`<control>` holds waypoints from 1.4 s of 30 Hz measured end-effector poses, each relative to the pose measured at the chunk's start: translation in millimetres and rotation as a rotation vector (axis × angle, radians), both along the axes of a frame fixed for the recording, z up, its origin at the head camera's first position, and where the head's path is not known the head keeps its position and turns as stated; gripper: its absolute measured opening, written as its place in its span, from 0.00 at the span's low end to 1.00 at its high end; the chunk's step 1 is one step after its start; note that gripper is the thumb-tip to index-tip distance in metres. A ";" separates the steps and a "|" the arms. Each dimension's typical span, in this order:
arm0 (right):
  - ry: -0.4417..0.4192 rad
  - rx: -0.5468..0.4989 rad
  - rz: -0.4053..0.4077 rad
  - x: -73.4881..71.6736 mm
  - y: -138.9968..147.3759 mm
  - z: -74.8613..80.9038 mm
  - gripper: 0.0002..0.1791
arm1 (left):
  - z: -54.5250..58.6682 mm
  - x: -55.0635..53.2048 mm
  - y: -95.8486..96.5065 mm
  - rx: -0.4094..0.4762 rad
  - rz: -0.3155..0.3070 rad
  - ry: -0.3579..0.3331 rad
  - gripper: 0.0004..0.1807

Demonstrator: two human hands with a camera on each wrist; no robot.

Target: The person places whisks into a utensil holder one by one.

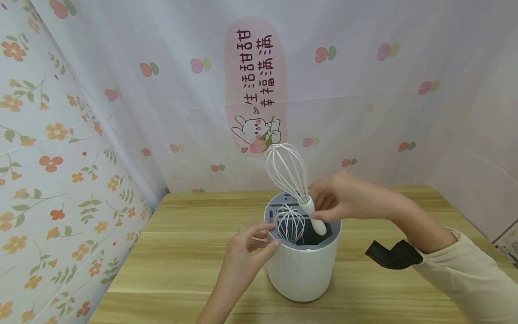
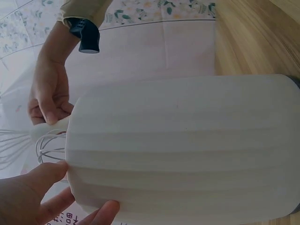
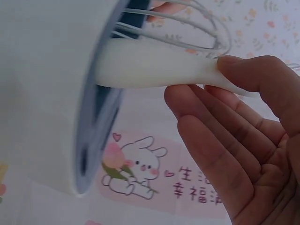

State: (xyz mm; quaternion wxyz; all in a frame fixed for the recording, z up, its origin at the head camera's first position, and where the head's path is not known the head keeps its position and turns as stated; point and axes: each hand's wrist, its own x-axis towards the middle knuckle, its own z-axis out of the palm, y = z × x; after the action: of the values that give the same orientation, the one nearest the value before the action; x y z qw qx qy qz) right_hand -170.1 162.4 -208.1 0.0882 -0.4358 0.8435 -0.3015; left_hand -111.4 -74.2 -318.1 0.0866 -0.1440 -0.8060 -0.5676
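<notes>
A white whisk (image 1: 288, 173), wire end up and tilted, is pinched at its pale handle (image 3: 154, 65) by the right hand (image 1: 344, 198). The handle's lower end dips into the opening of a white ribbed utensil holder (image 1: 301, 274) with a grey slotted top (image 1: 279, 198). Inside stands a second, smaller whisk (image 1: 289, 225), wires up; its handle is hidden. My left hand (image 1: 247, 252) holds the holder's near left rim, thumb and fingertips on the rim and outer wall. In the left wrist view, the holder's wall (image 2: 183, 140) fills much of the picture.
The holder stands on a wooden table (image 1: 182, 261). Behind hangs a pale printed curtain (image 1: 182, 121) with a rabbit drawing, and at the left a flowered cloth (image 1: 73, 157). A black strap (image 1: 394, 255) sticks out at the right wrist.
</notes>
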 end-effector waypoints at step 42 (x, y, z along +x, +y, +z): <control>-0.205 0.060 0.025 -18.3 -6.1 -25.0 0.20 | -0.9 -2.4 3.2 0.027 -0.005 -0.012 0.15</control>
State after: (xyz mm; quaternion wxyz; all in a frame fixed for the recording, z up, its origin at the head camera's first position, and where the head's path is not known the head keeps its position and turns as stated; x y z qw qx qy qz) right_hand -188.4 156.3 -233.0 0.1909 -0.4104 0.8331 -0.3178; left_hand -113.8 -71.1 -319.0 0.0821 -0.1416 -0.7985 -0.5794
